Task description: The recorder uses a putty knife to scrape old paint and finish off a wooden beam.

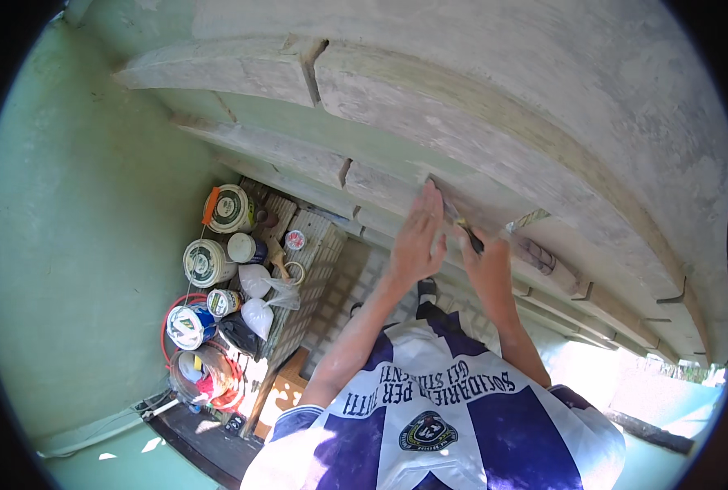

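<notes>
My right hand (488, 265) is closed around the black and yellow handle of a putty knife (468, 232). Its narrow blade points up and left toward a grey, plastered ledge (380, 181) on the green wall. Close by on the left, my left hand (417, 238) is stretched out with its fingers straight, the fingertips at the ledge beside the blade. Whether the fingertips press on the blade or only on the ledge, I cannot tell. A smoothed greyish patch (468, 204) shows around the blade.
Several parallel ledges with notches, such as the large curved one (478, 102), run across above my hands. To the left, a wooden bench (299, 278) carries lidded buckets (206, 263), bags of white powder (257, 317) and a red hose (165, 331). Tiled floor (339, 302) lies below.
</notes>
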`<action>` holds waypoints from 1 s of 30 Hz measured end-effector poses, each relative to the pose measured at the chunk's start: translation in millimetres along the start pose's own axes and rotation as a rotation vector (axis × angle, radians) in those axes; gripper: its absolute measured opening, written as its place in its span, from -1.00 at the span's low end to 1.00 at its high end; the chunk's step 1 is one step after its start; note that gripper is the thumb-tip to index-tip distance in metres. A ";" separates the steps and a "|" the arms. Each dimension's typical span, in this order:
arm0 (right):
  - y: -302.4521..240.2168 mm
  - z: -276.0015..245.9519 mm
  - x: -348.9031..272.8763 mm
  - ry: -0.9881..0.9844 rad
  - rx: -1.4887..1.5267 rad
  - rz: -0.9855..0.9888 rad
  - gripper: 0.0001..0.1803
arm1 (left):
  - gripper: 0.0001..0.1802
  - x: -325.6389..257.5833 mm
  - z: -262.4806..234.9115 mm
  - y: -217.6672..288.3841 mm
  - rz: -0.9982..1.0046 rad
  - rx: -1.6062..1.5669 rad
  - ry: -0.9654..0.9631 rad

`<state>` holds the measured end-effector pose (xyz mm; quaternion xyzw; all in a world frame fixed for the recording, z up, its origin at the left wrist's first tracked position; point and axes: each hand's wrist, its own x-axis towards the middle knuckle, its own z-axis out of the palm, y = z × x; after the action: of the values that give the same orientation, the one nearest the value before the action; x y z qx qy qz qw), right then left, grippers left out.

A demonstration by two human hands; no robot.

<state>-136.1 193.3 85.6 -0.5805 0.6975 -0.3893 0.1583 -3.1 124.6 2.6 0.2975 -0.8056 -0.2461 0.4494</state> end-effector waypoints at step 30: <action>-5.2 22.1 7.9 0.110 -0.023 -0.031 -0.69 | -0.13 9.3 -1.1 0.6 -0.025 0.083 0.089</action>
<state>-119.8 177.8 76.9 -0.5709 0.7004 -0.4148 0.1071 -6.2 118.4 8.9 0.3367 -0.7906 -0.2045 0.4689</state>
